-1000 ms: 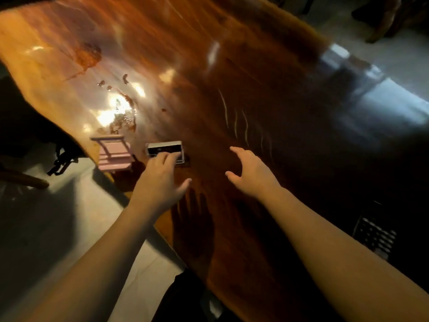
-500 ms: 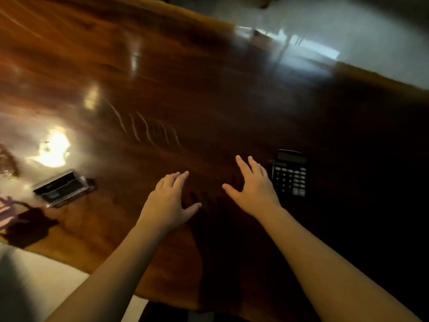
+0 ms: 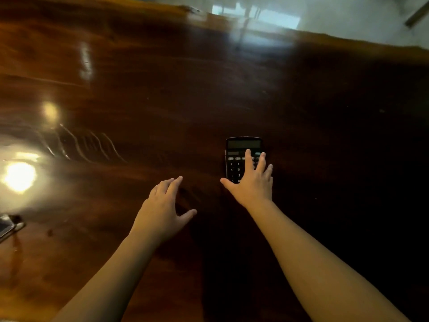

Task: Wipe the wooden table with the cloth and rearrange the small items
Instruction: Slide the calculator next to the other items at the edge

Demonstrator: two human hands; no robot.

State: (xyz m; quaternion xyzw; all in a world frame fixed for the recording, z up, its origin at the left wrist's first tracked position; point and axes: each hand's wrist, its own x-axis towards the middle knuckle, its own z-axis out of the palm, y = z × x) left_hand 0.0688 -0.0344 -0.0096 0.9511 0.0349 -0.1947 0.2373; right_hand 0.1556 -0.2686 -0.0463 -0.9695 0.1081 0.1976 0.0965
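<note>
A glossy dark wooden table (image 3: 162,94) fills the view. On it, right of centre, lies a black calculator (image 3: 239,149) with its display at the far end. My right hand (image 3: 251,182) is spread over the calculator's lower keys, fingers apart, holding nothing. A short way to its left, my left hand (image 3: 162,210) hovers just above the wood with fingers apart and nothing in it. No cloth is in view.
A small dark flat case (image 3: 7,226) lies at the left edge of the view, partly cut off. Bright lamp glare (image 3: 19,176) reflects off the wood on the left. The table's far edge (image 3: 348,39) runs along the top, with pale floor beyond.
The view has swung right, so the case slid to the left edge and the pink item left the view. My right hand moved forward onto the calculator; my left hand drew away from the case.
</note>
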